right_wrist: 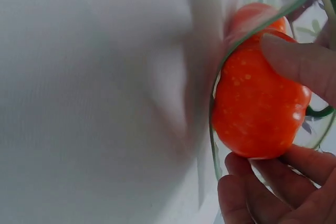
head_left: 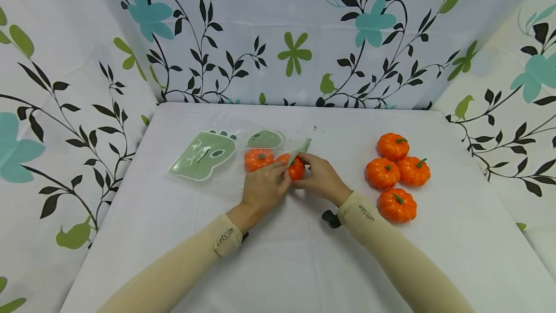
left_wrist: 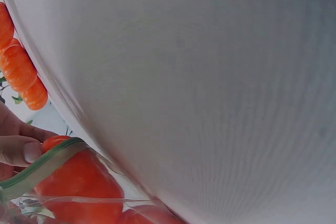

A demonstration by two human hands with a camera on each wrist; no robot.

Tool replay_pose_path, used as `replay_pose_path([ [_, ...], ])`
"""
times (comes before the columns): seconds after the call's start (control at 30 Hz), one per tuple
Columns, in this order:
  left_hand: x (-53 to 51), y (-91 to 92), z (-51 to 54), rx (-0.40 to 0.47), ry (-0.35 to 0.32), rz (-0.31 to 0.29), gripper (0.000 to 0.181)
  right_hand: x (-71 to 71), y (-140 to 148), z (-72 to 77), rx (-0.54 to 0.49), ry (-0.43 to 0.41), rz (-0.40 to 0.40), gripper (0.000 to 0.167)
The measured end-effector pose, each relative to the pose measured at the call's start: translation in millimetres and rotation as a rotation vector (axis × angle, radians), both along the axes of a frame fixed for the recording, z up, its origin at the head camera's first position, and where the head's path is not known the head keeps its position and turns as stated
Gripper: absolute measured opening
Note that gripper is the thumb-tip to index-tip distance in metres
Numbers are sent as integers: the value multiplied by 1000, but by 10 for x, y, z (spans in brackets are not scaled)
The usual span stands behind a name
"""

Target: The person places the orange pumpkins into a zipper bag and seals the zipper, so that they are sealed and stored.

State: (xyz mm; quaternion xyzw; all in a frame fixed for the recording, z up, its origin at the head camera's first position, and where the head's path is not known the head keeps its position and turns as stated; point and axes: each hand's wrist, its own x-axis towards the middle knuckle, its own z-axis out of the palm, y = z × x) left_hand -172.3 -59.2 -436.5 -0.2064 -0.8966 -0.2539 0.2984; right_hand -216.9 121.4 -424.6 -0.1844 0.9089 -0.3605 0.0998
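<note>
A clear zip bag with green printed shapes [head_left: 204, 155] lies flat on the table, its green-edged mouth [head_left: 300, 150] turned to the right. Inside it, toward the mouth, is one small toy pumpkin [head_left: 258, 158], orange and shiny. My left hand [head_left: 264, 188] grips the bag near its mouth; its fingertips are partly hidden. With thumb and fingers, my right hand [head_left: 322, 177] holds a second orange pumpkin [right_wrist: 260, 100] within the opening. The right wrist view shows the green rim curving around this pumpkin, and its dark green stem points toward the palm.
To the right, several more orange pumpkins with green stems [head_left: 397, 205] sit in a cluster near my right forearm. A white cloth covers the table [head_left: 304, 255]. Patterned curtains [head_left: 260, 23] with leaves and flowers stand behind and at both sides.
</note>
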Motion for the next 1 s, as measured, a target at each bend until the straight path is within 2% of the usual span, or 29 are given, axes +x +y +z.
replay_pose_path([
  [0.13, 14, 0, 9, 19, 17, -20, 15, -1, -73, -42, -6, 28, 28, 64],
  [0.33, 29, 6, 20, 39, 4, -30, 13, -6, -188, -100, 15, 77, 60, 57],
  [0.4, 29, 4, 15, 39, 5, -26, 14, -12, -219, -119, 28, 99, 65, 55],
  [0.57, 22, -4, 13, 43, 20, -22, 13, -14, -229, -157, -3, 80, 41, 59],
  [0.67, 15, -8, 15, 36, 24, -25, 13, 7, -172, -170, -65, 27, 9, 62],
  [0.83, 1, -23, 23, 33, 32, -28, 16, 91, -32, -132, -223, -74, -100, 65],
  [0.9, -5, -30, 30, 40, 41, -26, 16, 121, 17, -113, -303, -81, -148, 60],
  [1.0, -13, -37, 32, 46, 56, -19, 16, 143, 60, -95, -419, -90, -194, 45],
])
